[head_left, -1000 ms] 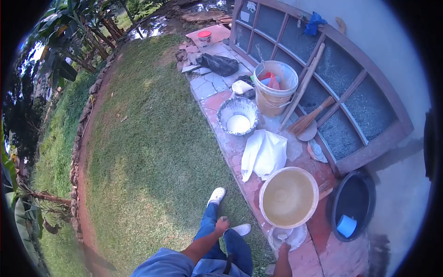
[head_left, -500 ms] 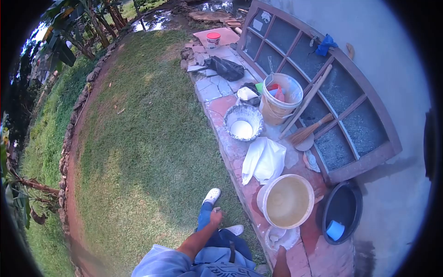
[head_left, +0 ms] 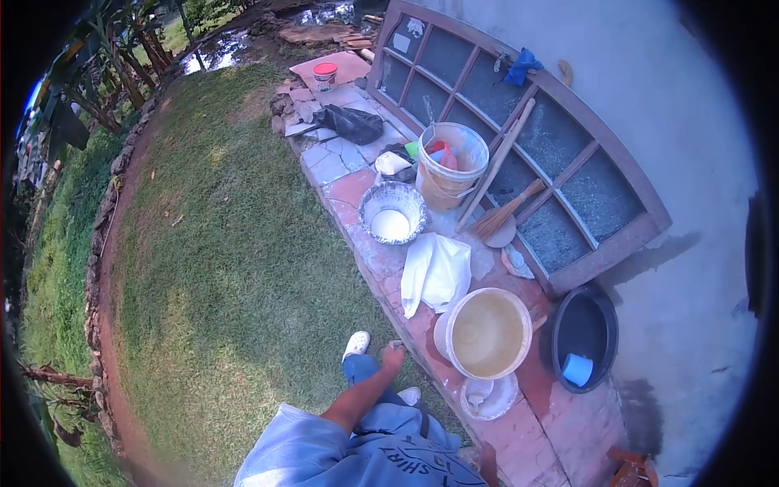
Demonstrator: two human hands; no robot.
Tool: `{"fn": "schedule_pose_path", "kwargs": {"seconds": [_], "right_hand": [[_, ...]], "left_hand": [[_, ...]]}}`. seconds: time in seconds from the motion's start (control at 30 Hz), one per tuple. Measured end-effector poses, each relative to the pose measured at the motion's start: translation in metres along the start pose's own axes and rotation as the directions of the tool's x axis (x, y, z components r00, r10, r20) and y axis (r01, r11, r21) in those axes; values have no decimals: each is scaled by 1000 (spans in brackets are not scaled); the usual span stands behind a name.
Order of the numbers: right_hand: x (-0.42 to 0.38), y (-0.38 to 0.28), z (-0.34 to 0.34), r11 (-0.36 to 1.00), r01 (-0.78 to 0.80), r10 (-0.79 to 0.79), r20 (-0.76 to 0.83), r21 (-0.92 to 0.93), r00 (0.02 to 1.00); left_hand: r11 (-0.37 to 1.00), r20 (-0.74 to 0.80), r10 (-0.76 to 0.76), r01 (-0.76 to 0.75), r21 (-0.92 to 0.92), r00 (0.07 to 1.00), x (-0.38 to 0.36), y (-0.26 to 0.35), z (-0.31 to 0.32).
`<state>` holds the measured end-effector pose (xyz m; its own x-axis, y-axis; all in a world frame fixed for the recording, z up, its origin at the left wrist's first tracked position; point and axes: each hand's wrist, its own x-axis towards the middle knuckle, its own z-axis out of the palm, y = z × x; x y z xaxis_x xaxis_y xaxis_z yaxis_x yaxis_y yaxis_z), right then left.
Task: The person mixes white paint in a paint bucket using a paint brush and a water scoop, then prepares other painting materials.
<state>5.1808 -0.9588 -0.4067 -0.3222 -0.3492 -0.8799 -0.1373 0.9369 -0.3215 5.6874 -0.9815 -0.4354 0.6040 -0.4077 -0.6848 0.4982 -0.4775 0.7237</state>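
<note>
Our left hand (head_left: 393, 355) hangs at the end of a bare forearm over the knee, fingers curled loosely in, holding nothing that we can make out; it is small in the view, so we cannot tell whether anything tiny sits in it. It is just beside the edge of the paved strip (head_left: 560, 426), and the nearest things are the big bucket (head_left: 483, 333) of murky liquid and the small dish (head_left: 489, 396) touching its near side. Our right hand does not show now.

What has changed is mostly our own stance. A second ago a right forearm reached up from the bottom edge to the dish; now that arm is gone from view and the dish lies alone. Our left hand has stayed closed and low near the knee throughout. Our head has lifted and drawn back a little, so more of our blue shirt (head_left: 365, 454) fills the bottom, and the whole strip has slid left and down: the white cloth (head_left: 438, 272), the foil pan (head_left: 392, 213), the far bucket (head_left: 450, 166) with the broom (head_left: 503, 215) and the black tub (head_left: 583, 337) keep their places against one another. We judge that we have let go of the dish and straightened up somewhat.
</note>
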Motion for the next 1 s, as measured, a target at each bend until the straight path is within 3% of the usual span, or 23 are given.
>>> {"fn": "schedule_pose_path", "kwargs": {"seconds": [0.1, 0.2, 0.27, 0.37, 0.67, 0.77, 0.97, 1.0], "right_hand": [[-13, 10, 2, 1000, -8, 8, 7, 16, 1000], [-20, 23, 2, 999, -5, 4, 25, 43, 1000], [-20, 32, -1, 998, -1, -2, 35, 70, 999], [-14, 43, -8, 993, 7, -14, 63, 115, 998], [12, 70, -43, 985, 28, -51, 127, 172, 991], [24, 82, -53, 985, 12, -37, 142, 173, 989], [31, 86, -57, 987, -8, -13, 132, 160, 991], [30, 86, -57, 987, -10, -10, 128, 161, 992]], "left_hand": [[998, 96, 19, -13, -69, 995, -8, 18, 20], [991, 173, -48, 69, -119, 984, -25, 29, 24], [950, 287, -170, 234, -207, 943, -35, 35, 27], [914, 330, -244, 330, -234, 912, -42, 30, 41], [929, 483, -204, 325, -180, 851, -103, 18, 116], [916, 464, -281, 380, -132, 840, -120, 17, 131], [931, 503, -200, 323, -171, 841, -145, 19, 137], [903, 470, -278, 395, -168, 838, -147, 23, 143]]}}
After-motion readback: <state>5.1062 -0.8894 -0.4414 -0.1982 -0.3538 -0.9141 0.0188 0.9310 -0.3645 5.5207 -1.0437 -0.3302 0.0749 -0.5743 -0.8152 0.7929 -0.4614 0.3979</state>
